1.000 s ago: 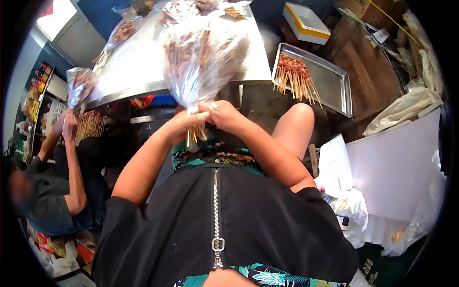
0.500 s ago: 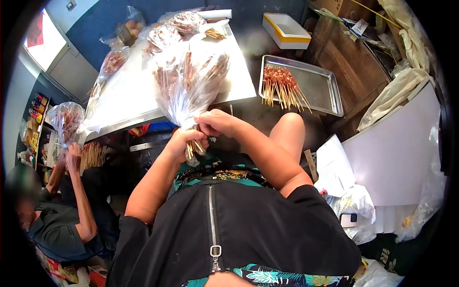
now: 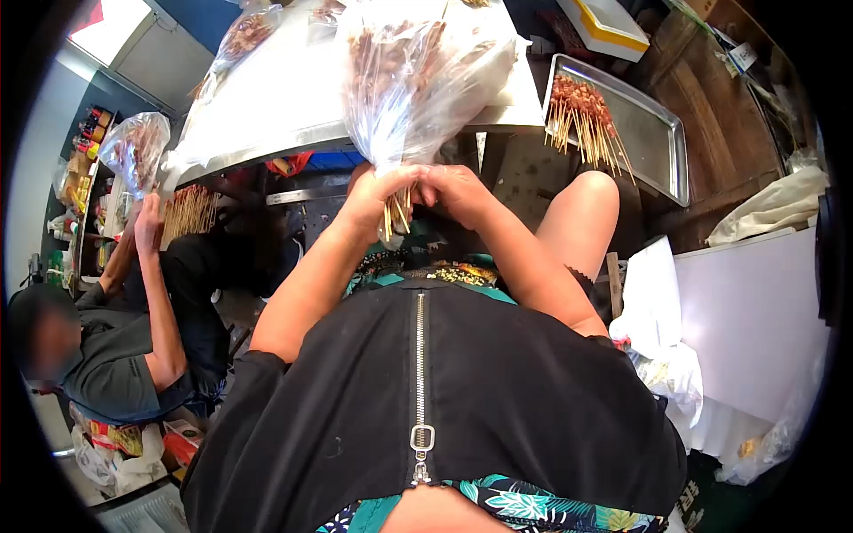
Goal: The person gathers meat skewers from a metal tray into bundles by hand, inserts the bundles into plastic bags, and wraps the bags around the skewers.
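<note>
In front of me stands a clear plastic bag (image 3: 418, 84) of meat skewers, the meat end up. Its neck is gathered around the bamboo sticks (image 3: 397, 213), whose ends poke out below. My left hand (image 3: 378, 197) is wrapped around the neck and the sticks. Against the other side of the neck is my right hand (image 3: 453, 191), its fingers closed at the plastic and touching my left hand. What exactly its fingertips pinch is hidden.
Beyond my hands is a white table (image 3: 275, 102) with another bag of skewers (image 3: 247, 35). To the right, meat skewers (image 3: 582, 111) lie on a metal tray (image 3: 662, 147) beside a yellow-and-white box (image 3: 604, 27). At left, a co-worker (image 3: 133, 346) holds up a bagged bundle (image 3: 138, 151).
The view has shifted, so the table and tray sit higher and farther right. My hands still hold the bag's neck; the right hand has turned, with its fingers closer against the left.
</note>
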